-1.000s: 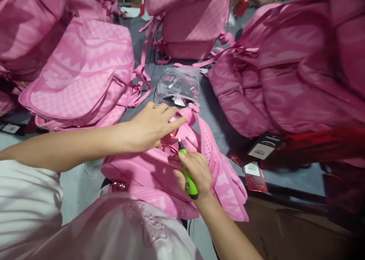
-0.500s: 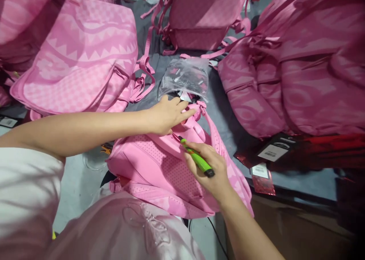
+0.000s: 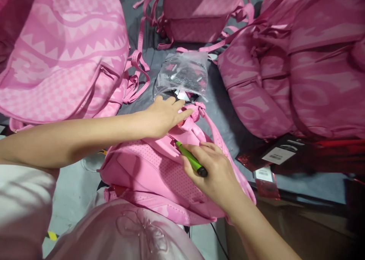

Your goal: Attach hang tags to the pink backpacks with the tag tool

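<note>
Item, at the centre of my clock face: one pink backpack (image 3: 167, 168), lying with its dotted padded panel up, partly against the front of my clothing, its strap running from 1 o'clock towards 3. Item: my right hand (image 3: 213, 166), fingers and thumb closed around one green marker (image 3: 189, 157), its black end towards 4 o'clock, its tip towards 10; whether the tip touches the backpack I cannot tell. Item: my left hand (image 3: 164, 117), palm down across the backpack's upper edge at 11 o'clock, fingers spread; I cannot see anything under the palm. Item, at 12 o'clock, just beyond the left hand: one clear plastic bag (image 3: 182, 71) with small contents, on a grey cloth (image 3: 215, 94). Further pink stock: a patterned backpack (image 3: 71, 43) at 10 o'clock, a checked backpack (image 3: 199, 5) at 12, a bulky backpack (image 3: 322, 81) at 2. Item, at 3 o'clock: one black tag (image 3: 279, 153) with a white label.
</note>
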Available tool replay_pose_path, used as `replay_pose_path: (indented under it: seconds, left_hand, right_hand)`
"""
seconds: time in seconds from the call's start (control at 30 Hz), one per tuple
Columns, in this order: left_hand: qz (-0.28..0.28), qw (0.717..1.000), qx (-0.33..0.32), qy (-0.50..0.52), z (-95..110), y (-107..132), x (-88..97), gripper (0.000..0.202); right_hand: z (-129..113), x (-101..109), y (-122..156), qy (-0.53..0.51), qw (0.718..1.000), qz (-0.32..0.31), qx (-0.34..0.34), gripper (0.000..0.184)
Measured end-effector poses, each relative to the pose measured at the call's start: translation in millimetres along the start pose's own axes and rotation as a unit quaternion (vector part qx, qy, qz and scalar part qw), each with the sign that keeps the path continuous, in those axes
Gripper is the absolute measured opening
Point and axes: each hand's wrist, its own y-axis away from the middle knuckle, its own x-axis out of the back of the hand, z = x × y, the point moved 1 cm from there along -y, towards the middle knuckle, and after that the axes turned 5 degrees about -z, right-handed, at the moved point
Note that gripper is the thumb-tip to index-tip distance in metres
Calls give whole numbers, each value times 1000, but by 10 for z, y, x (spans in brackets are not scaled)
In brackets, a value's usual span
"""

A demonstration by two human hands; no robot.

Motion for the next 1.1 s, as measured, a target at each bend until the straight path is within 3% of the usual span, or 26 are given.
replay_pose_path:
  seconds: [0.23,0.43,0.6,0.77,0.87,1.0,1.1]
  left_hand:
    - [-6,1000,-21,-22,-31,17,12,75]
    - [14,999,-30,-25,-77,41,-43,74]
    - [72,996,-37,-25,-86,166,-114,77]
    - [93,996,-5,6,-150,316,-187,76]
    - [70,997,3,35,-146,391,-128,90]
    - [-23,999,29,18,-13,429,35,125]
    - [-65,994,81,-14,75,409,110,117]
  right_hand:
    - [-52,53,-47,-41,999,-14,-29,16]
    - [-174,-7,-86,-187,982,-9,-14,21]
    - [-266,-39,-29,-261,965,-6,33,22]
    - [-282,-56,-61,-212,977,-12,32,22]
    - [-297,-85,-77,-158,987,-3,13,24]
    - [-347,-104,-68,-113,993,9,23,25]
    - [-364,-88,-50,-41,999,15,20,24]
